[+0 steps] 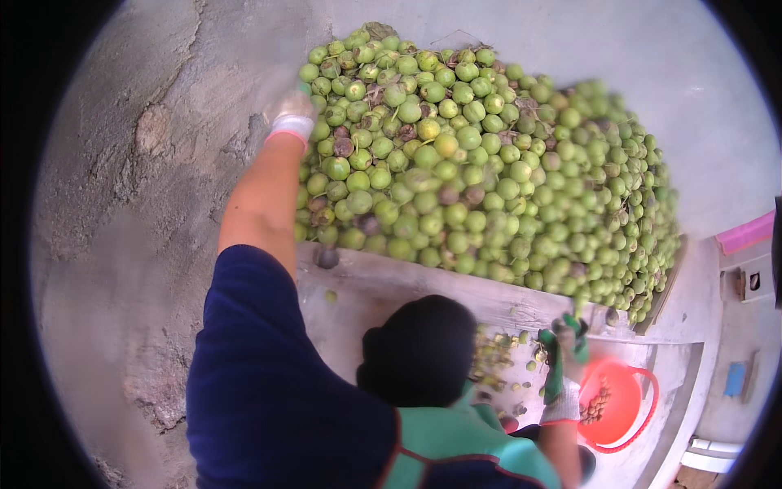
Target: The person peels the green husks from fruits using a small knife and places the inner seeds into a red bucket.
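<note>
A large heap of round green fruit (456, 163) stands against the wall, some of it brown and rotting. My left arm stretches up to the heap's far left edge, where my left hand (295, 107), in a white and green glove, is blurred at the fruit; its fingers cannot be made out. Below the heap's front edge is my right hand (566, 350), gloved in green and white, with its fingers apart. Just above it a green streak looks like a moving fruit. Beside this hand sits a red bucket (623, 407) holding small brown nuts.
A pale board (391, 273) borders the heap's front. Green husks and pieces (493, 359) are scattered on the floor below it. A black rounded shape (419, 350) hides part of that floor. Rough grey concrete (122, 204) fills the left side.
</note>
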Demonstrator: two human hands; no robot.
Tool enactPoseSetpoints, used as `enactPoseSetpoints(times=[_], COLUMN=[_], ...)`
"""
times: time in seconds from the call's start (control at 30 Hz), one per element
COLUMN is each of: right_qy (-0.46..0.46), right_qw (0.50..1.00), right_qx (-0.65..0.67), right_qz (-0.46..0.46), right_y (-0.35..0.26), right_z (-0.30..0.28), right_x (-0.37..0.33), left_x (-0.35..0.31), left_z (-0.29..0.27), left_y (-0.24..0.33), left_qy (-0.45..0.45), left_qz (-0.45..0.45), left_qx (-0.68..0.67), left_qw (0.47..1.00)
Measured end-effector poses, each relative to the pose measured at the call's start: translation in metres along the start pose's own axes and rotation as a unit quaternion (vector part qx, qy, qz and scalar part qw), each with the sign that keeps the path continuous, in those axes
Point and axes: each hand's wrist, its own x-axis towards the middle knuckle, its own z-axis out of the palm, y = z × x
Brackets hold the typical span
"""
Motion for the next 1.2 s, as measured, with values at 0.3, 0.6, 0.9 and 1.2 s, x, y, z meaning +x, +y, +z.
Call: enactPoseSetpoints(times=[0.3, 0.6, 0.9, 1.2], right_qy=[-0.053, 0.004, 0.023, -0.005], right_qw=[0.993, 0.999, 0.998, 0.989], right_qx=[0.101, -0.035, 0.009, -0.146], right_qz=[0.013, -0.017, -0.061, -0.035], right_y=[0.022, 0.013, 0.011, -0.018], right_z=[-0.016, 0.018, 0.031, -0.002], right_x=[0.041, 0.032, 0.024, -0.021], left_x=[0.035, 0.033, 0.038, -0.087], left_z=[0.035, 0.025, 0.026, -0.054], left_y=[0.015, 0.005, 0.009, 0.072], left_qy=[0.033, -0.014, -0.029, -0.111], left_qz=[0.052, 0.096, 0.037, 0.217], left_qx=[0.036, 0.036, 0.019, -0.819], left_qw=[0.997, 0.995, 0.999, 0.52])
